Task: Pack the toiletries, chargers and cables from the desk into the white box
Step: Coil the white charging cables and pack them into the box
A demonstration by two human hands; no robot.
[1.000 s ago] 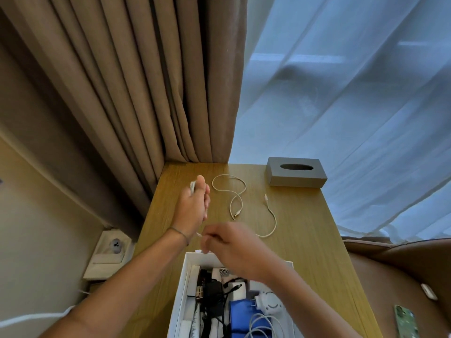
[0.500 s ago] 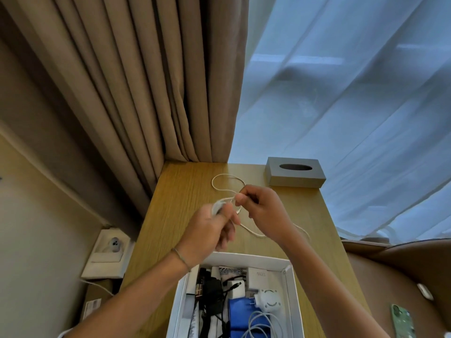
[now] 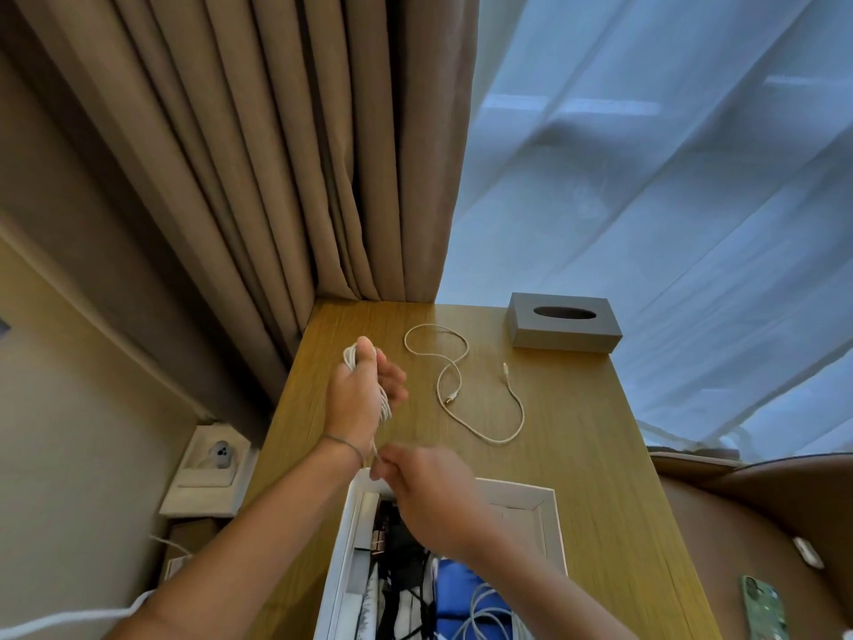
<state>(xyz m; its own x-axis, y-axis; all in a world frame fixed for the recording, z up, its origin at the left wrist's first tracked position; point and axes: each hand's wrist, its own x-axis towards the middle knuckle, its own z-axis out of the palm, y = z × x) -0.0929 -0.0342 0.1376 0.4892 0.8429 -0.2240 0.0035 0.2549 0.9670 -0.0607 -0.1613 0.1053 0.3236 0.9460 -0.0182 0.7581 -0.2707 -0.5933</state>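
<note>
White cable [image 3: 369,385] coiled around left hand [image 3: 357,394], tail pinched in right hand [image 3: 427,489] grip

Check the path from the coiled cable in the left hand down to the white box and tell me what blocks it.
The right hand hovers over the far end of the white box, pinching the tail of the coiled cable that the left hand holds. Nothing else visible is in between. The box already holds chargers and cables.

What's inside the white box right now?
In the white box: a blue item, white cable and black cables. The right hand covers part of it.
</note>
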